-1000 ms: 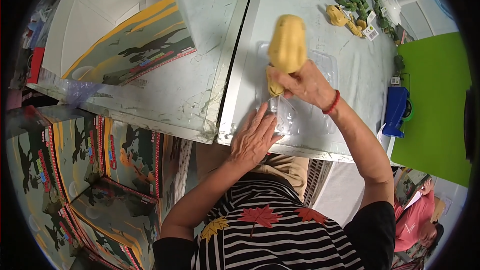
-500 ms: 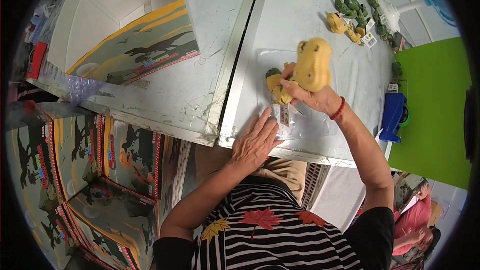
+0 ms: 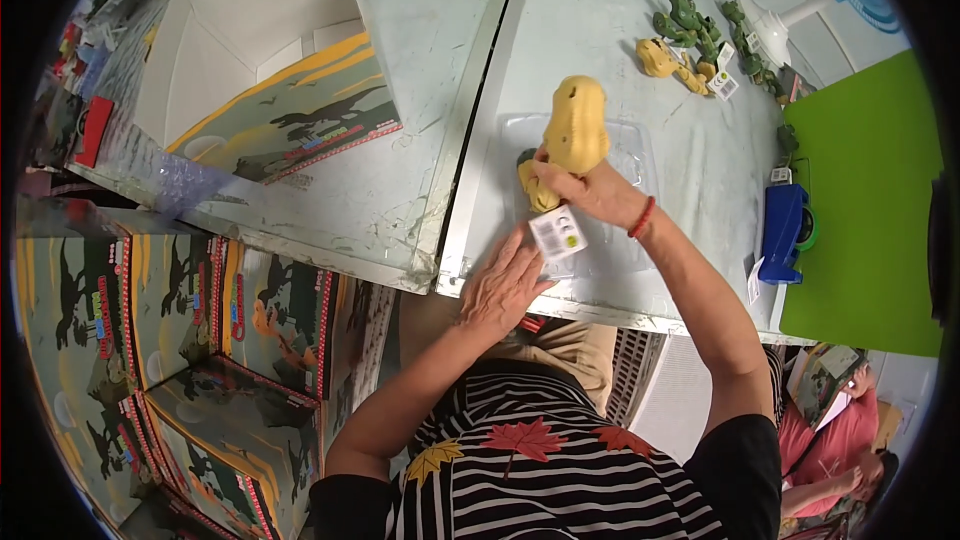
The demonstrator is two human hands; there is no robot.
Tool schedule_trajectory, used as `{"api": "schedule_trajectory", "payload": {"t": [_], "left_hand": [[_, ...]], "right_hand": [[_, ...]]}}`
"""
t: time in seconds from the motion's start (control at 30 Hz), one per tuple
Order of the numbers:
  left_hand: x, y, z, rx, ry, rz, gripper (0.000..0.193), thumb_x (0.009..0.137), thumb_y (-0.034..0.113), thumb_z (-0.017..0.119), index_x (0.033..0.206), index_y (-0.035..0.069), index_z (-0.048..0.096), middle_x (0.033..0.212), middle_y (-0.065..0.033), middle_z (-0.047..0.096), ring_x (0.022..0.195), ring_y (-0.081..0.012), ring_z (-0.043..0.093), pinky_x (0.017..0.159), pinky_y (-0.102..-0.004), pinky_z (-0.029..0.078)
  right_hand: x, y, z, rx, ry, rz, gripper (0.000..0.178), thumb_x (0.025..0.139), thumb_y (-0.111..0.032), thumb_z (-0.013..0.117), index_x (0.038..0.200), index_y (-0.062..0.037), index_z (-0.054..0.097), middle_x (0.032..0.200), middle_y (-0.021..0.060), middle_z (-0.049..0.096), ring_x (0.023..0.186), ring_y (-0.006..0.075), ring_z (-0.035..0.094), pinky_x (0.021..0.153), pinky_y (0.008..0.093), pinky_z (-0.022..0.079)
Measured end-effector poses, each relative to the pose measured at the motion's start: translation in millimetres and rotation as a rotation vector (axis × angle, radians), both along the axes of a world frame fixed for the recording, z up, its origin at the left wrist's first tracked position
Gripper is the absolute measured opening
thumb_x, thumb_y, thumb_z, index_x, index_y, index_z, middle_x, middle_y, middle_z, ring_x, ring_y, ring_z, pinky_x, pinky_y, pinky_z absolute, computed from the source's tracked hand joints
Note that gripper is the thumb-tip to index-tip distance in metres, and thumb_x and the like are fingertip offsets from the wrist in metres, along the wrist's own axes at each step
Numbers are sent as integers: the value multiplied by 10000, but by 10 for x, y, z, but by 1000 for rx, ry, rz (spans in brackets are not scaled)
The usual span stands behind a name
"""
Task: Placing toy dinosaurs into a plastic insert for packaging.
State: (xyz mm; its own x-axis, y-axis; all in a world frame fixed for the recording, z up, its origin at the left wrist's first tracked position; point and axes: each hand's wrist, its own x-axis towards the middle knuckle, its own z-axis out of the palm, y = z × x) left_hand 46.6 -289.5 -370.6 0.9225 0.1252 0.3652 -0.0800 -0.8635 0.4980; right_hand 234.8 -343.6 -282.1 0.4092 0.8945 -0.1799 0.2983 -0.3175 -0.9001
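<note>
A yellow toy dinosaur (image 3: 577, 125) with a large rounded head is gripped in my right hand (image 3: 596, 188), fingers wrapped round its neck or body. Its dark-tipped lower part (image 3: 540, 190) shows left of my fingers. From it hangs a white paper tag (image 3: 557, 232), printed side up. Beneath lies a clear plastic blister tray (image 3: 632, 162), partly hidden by the toy and my right hand. My left hand (image 3: 500, 285) rests with extended fingers by the tray's near left side, fingertips close to the tag; whether they touch it I cannot tell.
Another yellow toy (image 3: 660, 58) and green toys (image 3: 685, 20) lie at the back right. A blue tape dispenser (image 3: 785, 230) stands by a green panel (image 3: 865, 200). An open printed box (image 3: 290, 115) sits left, with stacked boxes (image 3: 170, 290) below. Another person (image 3: 835, 440) is at far right.
My right hand has carried the toy dinosaur slightly left. Its tag has swung round and now shows its printed face. My left hand has barely moved; the whole view has shifted a little.
</note>
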Motion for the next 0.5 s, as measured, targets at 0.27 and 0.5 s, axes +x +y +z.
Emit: {"api": "schedule_trajectory", "payload": {"t": [0.27,0.5], "left_hand": [[23,29,82,71,-2,32,432,763,270,668,1082,-4,568,1083,-126,502,1245,-312,365,1010,-386,362],[-70,222,160,-18,-34,-23,468,732,241,706,1089,-19,551,1223,-146,459,1264,-337,341,1013,-418,355]], "right_hand": [[6,150,-27,-76,-65,-24,359,884,-366,492,950,-18,552,771,92,594,668,206,560,605,312,459],[-136,-88,-169,11,-99,-129,331,914,-298,510,1096,-21,513,912,71,573,854,153,543,744,300,463]]}}
